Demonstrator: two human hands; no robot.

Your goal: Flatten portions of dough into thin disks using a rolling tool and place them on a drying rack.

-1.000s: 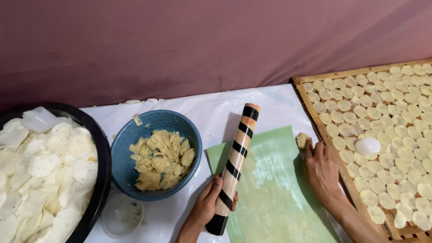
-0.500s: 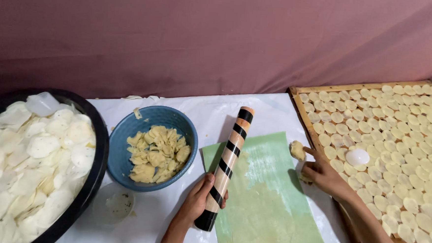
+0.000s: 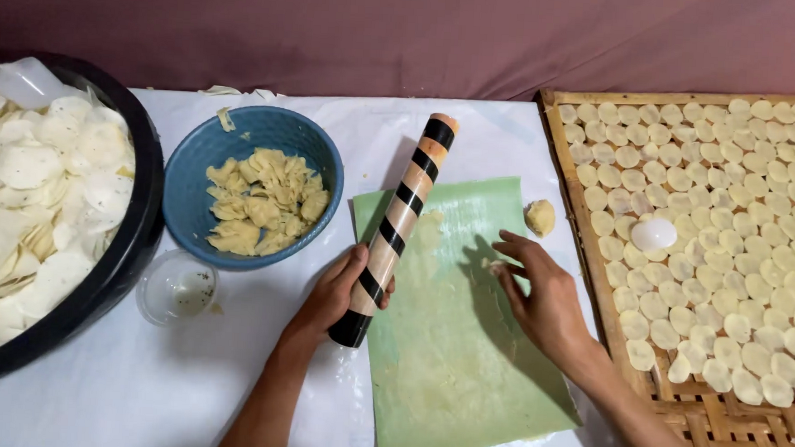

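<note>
Right hand [image 3: 539,299] now over green sheet [image 3: 450,344]

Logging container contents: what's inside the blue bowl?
The blue bowl holds a loose heap of pale yellow dough scraps, with one scrap stuck on its rim. Whatever lies beneath the heap is covered.

A round blue bowl [image 3: 190,194] sat left of centre on the white table covering [image 3: 135,391], holding a heap of pale yellow dough scraps [image 3: 262,207]. Just beside its lower left edge stood a small clear plastic cup [image 3: 177,286]. At the far left, a large black basin [image 3: 128,255] was piled with thin white round discs [image 3: 37,186]. On the right lay a woven bamboo tray [image 3: 586,252], covered with rows of small pale round discs [image 3: 742,223], with one larger white disc [image 3: 654,233] near its left rim. A dull reddish-brown cloth wall [image 3: 336,21] closed off the background.
</note>
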